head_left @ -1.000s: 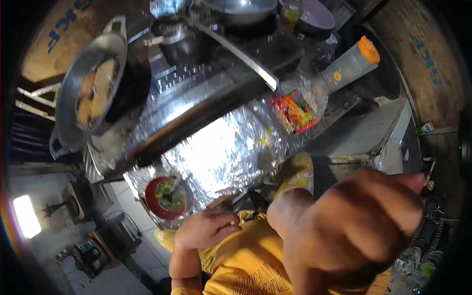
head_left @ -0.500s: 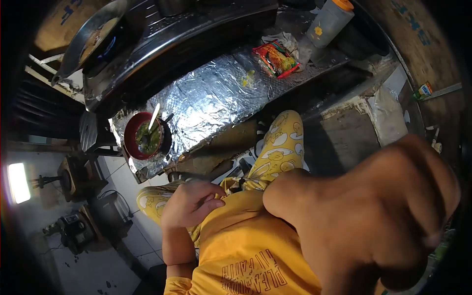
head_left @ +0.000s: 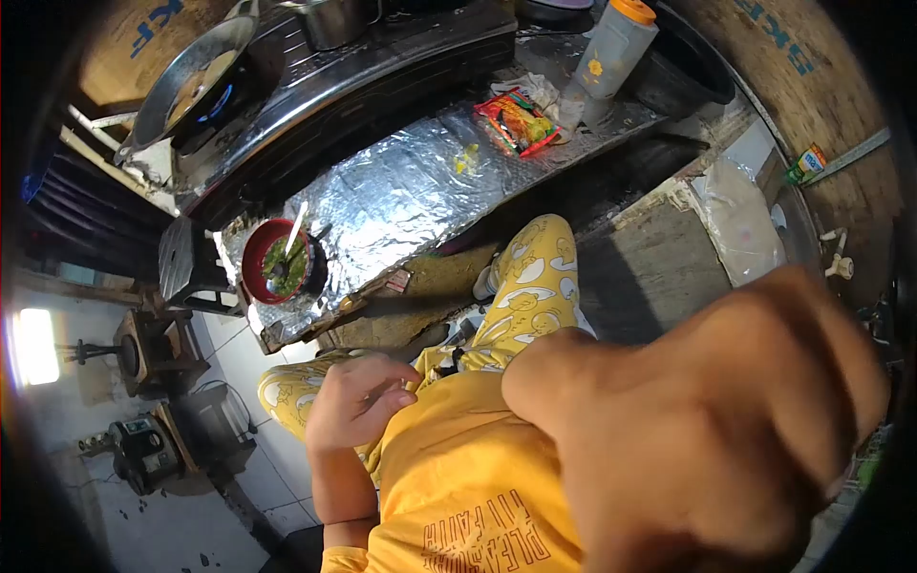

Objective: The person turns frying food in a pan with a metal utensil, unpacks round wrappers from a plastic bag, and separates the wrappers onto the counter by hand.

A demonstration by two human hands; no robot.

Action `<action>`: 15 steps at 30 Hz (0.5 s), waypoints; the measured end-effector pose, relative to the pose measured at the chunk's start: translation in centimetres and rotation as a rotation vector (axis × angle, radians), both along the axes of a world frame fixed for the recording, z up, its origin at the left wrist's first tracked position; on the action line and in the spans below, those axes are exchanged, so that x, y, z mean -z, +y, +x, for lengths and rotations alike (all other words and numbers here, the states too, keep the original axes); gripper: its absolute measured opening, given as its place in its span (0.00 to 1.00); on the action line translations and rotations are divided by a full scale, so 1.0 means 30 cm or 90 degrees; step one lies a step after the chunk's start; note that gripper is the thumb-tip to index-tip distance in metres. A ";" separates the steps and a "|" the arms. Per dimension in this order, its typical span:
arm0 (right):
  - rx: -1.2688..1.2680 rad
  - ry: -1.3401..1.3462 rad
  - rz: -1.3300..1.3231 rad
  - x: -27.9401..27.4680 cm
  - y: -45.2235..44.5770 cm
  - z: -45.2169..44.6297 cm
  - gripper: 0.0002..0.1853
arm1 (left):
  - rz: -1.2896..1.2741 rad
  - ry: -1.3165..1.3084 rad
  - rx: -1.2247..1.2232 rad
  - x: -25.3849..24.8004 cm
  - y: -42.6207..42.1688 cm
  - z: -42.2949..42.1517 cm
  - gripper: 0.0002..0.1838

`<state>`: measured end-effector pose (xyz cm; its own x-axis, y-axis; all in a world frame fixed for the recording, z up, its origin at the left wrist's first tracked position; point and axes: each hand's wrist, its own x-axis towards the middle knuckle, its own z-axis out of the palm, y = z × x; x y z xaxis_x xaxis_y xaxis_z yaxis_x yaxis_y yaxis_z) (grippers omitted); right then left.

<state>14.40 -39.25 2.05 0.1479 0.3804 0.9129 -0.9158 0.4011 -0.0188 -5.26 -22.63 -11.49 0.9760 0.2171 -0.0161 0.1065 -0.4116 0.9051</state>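
Note:
My right hand looms large and blurred close to the camera at the lower right. Its fingers are curled in, and the palm side is hidden, so anything inside it is out of sight. Nearest to it is the yellow shirt. In front of my waist, my left hand hovers loosely bent, a small gap between thumb and fingers and no object visible there. Beyond it, a red bowl of chopped green food stands on a foil-covered ledge, with a spoon leaning in it.
A pan sits over a blue flame on the stove at upper left. A red food packet lies on the ledge near an orange-lidded container. A dark stool stands left of the bowl.
The view has shifted slightly, showing more of the stove and a pot at the top. Both hands keep nearly the same pose; the bowl and packet stay in place.

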 end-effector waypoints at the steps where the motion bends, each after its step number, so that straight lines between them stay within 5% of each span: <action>1: 0.005 -0.003 0.000 0.005 -0.004 0.006 0.14 | 0.010 0.017 -0.009 0.006 -0.006 0.011 0.11; 7: -0.004 0.027 0.023 0.032 -0.001 0.087 0.15 | -0.021 -0.027 0.025 0.039 0.037 0.084 0.11; 9: 0.020 0.040 0.029 0.047 -0.010 0.140 0.16 | -0.047 -0.032 0.022 0.061 0.063 0.109 0.20; 10: 0.052 0.050 0.033 0.047 -0.013 0.170 0.16 | -0.101 -0.013 -0.001 0.065 0.068 0.119 0.11; 15: 0.444 -0.078 -0.145 0.221 -0.118 0.384 0.22 | -0.262 0.018 -0.112 0.150 0.096 0.200 0.13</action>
<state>25.92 -42.79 -4.57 0.3263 0.4176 0.8480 -0.4359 0.8625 -0.2570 0.74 -19.75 -16.00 0.9225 0.3503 -0.1623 0.1702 0.0085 0.9854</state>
